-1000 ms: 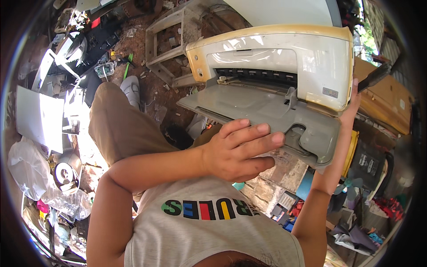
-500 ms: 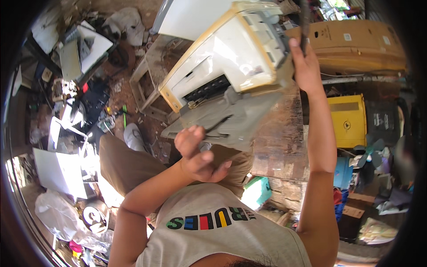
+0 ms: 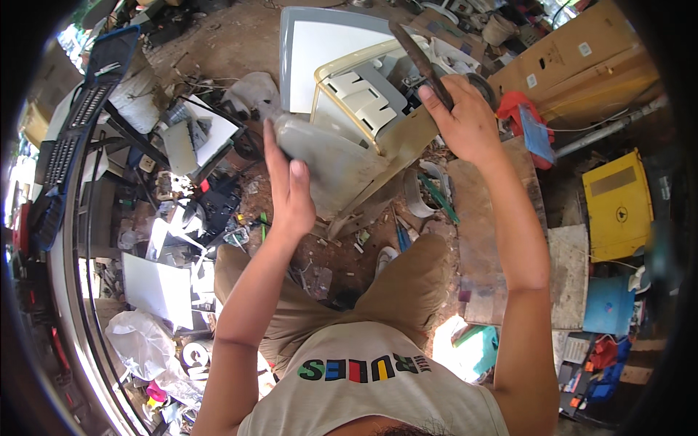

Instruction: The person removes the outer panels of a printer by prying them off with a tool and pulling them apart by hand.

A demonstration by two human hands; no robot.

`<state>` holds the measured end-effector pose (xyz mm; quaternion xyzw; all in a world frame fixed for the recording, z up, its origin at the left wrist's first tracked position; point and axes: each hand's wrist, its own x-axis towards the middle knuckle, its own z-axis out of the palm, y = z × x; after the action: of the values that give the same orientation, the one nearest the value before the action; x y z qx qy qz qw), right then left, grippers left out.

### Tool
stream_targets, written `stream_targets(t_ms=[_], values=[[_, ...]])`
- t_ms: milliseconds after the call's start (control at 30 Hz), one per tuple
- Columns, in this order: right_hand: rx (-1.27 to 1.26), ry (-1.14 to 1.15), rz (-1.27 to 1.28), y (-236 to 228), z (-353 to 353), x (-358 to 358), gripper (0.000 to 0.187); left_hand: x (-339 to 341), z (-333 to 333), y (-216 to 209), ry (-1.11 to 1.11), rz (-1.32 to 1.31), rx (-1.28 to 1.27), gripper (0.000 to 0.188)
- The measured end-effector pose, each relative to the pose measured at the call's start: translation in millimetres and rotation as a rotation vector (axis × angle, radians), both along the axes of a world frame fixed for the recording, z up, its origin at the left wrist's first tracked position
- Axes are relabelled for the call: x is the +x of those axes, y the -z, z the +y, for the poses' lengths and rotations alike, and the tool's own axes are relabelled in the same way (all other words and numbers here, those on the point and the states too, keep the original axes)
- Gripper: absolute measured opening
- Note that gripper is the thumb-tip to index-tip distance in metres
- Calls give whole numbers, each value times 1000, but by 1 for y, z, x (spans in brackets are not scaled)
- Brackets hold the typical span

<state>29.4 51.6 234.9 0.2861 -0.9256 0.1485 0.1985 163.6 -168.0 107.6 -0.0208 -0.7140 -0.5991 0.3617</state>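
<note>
A cream printer (image 3: pixel 356 98) with yellowed edges is tilted up in front of me. A translucent grey panel (image 3: pixel 331 160) on its near side faces me. My left hand (image 3: pixel 291 196) is open, its fingers stretched along the panel's left edge, thumb apart. I cannot tell how firmly it presses there. A long dark rusty-looking bar (image 3: pixel 418 59) is in my right hand (image 3: pixel 465 120), whose fingers close round its lower end and whose thumb lies along it. That hand is at the printer's right side; whether it also touches the casing cannot be made out.
A wooden board (image 3: pixel 494 218) lies at my right, by a yellow case (image 3: pixel 622 207) and a blue container (image 3: pixel 609 305). Long cardboard boxes (image 3: pixel 567 65) stand at the far right. Behind the printer is a white-and-grey panel (image 3: pixel 302 65). Scrap and a plastic bag (image 3: pixel 138 338) lie at left.
The printer has swung round and away from me, so its front slot is out of sight. My left hand has moved up to the panel. The right hand still grips the bar, now further left.
</note>
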Motion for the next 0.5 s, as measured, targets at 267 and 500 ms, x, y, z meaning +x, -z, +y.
stream_targets(t_ms=[267,500], values=[[-18,-17,-4,1,0,3,55,-56,-28,-12,422,-123,383,108],[-19,19,2,3,5,8,56,-103,-62,-93,792,-730,511,95]])
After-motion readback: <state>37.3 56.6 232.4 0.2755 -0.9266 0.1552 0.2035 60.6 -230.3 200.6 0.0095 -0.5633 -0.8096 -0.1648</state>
